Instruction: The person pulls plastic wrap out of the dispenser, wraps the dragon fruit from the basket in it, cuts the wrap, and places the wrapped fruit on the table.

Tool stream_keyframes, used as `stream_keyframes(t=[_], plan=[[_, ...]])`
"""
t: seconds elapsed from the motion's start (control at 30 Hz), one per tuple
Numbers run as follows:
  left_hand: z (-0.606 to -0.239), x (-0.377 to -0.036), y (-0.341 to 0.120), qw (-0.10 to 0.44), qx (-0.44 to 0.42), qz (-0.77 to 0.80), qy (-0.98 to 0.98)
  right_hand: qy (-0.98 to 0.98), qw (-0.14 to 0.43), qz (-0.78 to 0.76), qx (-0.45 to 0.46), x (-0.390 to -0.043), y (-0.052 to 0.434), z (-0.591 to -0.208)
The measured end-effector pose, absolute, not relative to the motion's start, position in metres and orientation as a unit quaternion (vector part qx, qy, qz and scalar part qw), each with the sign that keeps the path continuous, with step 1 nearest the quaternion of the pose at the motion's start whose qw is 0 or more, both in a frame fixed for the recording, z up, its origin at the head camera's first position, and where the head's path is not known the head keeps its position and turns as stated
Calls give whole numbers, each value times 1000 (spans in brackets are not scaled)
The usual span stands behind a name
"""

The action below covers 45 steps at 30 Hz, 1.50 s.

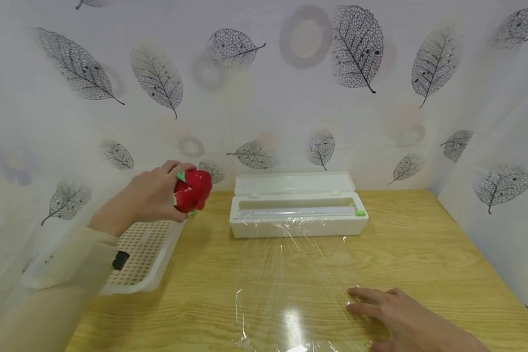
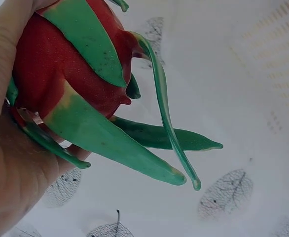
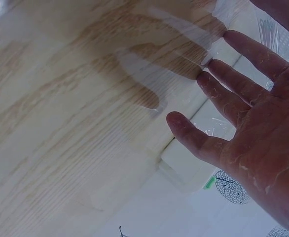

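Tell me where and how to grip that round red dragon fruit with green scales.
Grip the dragon fruit around its bulging red middle, from the left, as the left hand does: that girth suits a curled palm, while the thin, jutting green scales would probably bend.

One red fruit (image 1: 193, 190), one white box (image 1: 299, 229), two hands
Left of the box we count one basket (image 1: 160, 265), and the fruit with one left hand (image 1: 151, 193). In front of the box we count one sheet of clear wrap (image 1: 268, 283) and one right hand (image 1: 400, 315). On the box we see one lid (image 1: 294, 184) and one green bit (image 1: 360, 213); under it, one table (image 1: 422, 234). Behind it we find more than five leaf pictures (image 1: 358, 46).
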<state>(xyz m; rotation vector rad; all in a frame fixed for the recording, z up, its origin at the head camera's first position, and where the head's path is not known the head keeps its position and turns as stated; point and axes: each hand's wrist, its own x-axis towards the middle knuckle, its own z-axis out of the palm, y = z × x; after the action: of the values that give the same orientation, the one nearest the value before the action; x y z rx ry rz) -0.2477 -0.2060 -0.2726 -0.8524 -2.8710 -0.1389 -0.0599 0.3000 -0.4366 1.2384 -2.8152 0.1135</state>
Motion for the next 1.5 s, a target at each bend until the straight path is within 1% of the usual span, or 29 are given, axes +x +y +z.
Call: stream_keyframes(t=[0.13, 0.37, 1.13, 1.23, 1.37, 1.5], plan=[[-271, -242, -194, 80, -306, -34, -948, -916, 26, 40, 399, -60, 300, -435], [-268, -234, -176, 84, -324, -15, -942, -921, -5, 49, 385, -59, 300, -434], [-274, -214, -147, 96, -370, 0, -924, -924, 4, 52, 378, -57, 299, -435], [-275, -210, -144, 96, -374, 7, -922, -925, -2, 55, 377, -58, 299, -434], [-277, -205, -139, 93, -383, 11, -919, -927, -23, 62, 370, -59, 299, -433], [-280, -201, -132, 90, -394, 8, -915, -927, -26, 63, 369, -59, 298, -433]])
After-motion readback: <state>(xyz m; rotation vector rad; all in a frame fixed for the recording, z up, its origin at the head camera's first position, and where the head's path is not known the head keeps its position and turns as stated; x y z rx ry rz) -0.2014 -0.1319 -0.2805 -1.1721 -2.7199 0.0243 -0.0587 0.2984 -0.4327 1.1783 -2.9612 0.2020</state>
